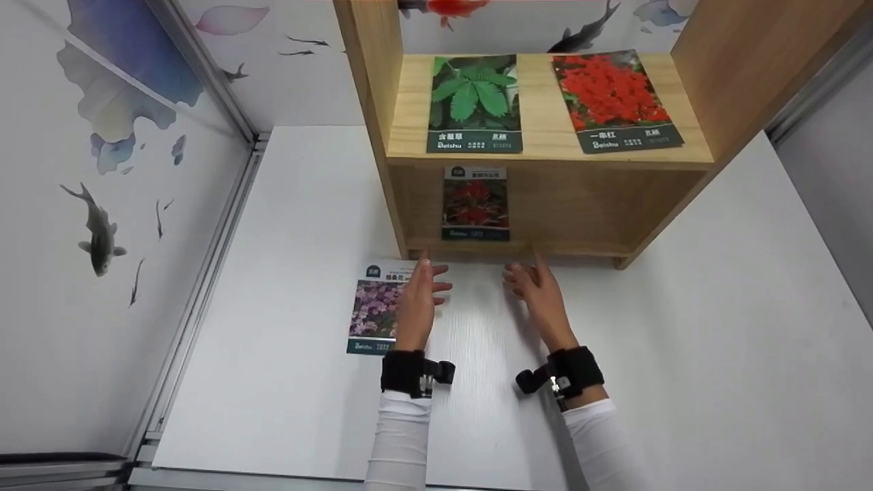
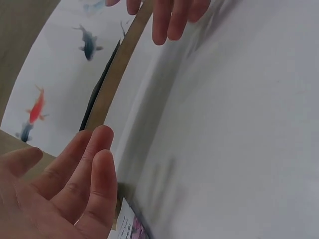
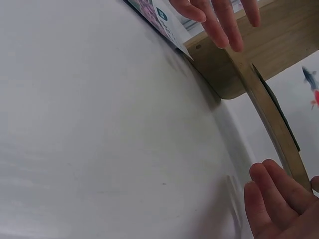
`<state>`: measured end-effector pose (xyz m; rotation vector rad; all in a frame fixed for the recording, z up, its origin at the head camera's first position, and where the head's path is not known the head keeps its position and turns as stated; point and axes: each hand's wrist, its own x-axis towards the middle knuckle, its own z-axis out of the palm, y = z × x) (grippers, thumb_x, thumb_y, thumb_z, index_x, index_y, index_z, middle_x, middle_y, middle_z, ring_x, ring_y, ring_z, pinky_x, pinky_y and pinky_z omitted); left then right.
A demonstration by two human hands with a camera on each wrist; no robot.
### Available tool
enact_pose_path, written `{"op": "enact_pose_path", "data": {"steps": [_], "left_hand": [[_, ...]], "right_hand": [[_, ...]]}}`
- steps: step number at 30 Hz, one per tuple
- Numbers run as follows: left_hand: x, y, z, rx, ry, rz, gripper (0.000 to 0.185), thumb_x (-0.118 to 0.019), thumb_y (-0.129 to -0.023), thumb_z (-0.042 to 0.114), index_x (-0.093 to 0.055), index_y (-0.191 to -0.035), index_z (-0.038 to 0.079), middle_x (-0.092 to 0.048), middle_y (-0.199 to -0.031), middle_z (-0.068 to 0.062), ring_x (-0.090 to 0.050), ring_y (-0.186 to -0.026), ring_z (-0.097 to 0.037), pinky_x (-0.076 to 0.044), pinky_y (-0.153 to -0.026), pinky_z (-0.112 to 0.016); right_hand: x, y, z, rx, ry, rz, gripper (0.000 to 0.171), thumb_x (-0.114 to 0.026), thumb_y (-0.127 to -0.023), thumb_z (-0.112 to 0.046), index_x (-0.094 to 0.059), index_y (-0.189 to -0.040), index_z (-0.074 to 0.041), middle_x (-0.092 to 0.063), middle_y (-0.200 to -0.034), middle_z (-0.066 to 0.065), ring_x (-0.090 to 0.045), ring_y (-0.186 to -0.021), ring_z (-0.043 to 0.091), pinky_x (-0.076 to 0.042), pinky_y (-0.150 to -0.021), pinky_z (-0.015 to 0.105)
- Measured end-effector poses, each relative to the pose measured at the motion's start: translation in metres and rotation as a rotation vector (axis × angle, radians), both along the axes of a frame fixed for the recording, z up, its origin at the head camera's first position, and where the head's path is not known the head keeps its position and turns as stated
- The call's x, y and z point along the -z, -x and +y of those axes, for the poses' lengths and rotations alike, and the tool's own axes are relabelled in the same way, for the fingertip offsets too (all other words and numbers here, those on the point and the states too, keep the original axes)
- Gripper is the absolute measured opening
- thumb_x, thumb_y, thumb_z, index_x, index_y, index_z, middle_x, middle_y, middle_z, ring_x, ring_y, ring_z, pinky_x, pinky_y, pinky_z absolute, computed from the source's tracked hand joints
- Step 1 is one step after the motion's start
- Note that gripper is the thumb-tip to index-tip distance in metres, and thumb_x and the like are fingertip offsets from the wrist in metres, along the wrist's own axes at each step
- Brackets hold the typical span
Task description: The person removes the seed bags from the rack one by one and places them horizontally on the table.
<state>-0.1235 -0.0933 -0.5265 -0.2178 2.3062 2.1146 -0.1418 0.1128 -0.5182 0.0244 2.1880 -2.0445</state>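
White table (image 1: 273, 382), wooden shelf (image 1: 545, 146): both hands hover, holding nothing

Left hand (image 1: 417, 300) hangs over the purple packet (image 1: 372, 307) on the table by the shelf foot, right hand (image 1: 539, 293) beside it, fingers straight and slightly apart; a flat packet could slide from a careless pinch

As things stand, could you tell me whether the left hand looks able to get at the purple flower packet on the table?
Probably yes: the left hand hovers open right over the purple flower packet, which lies flat on the table with nothing between them.
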Motion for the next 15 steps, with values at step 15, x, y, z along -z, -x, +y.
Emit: {"op": "enact_pose_path", "data": {"steps": [15], "left_hand": [[0.009,0.029,0.002,0.01,-0.107,-0.144,0.072,-0.029,-0.086,0.065,-0.026,-0.142,0.02,-0.056,-0.117,-0.015,-0.058,-0.094,-0.032,-0.045,-0.077,-0.043]], "right_hand": [[-0.002,0.019,0.004,-0.065,0.138,-0.035,0.063,-0.039,-0.096,-0.034,-0.005,-0.145,-0.014,-0.054,-0.114,0.026,-0.053,-0.098,0.045,-0.038,-0.085,0.055]]}}
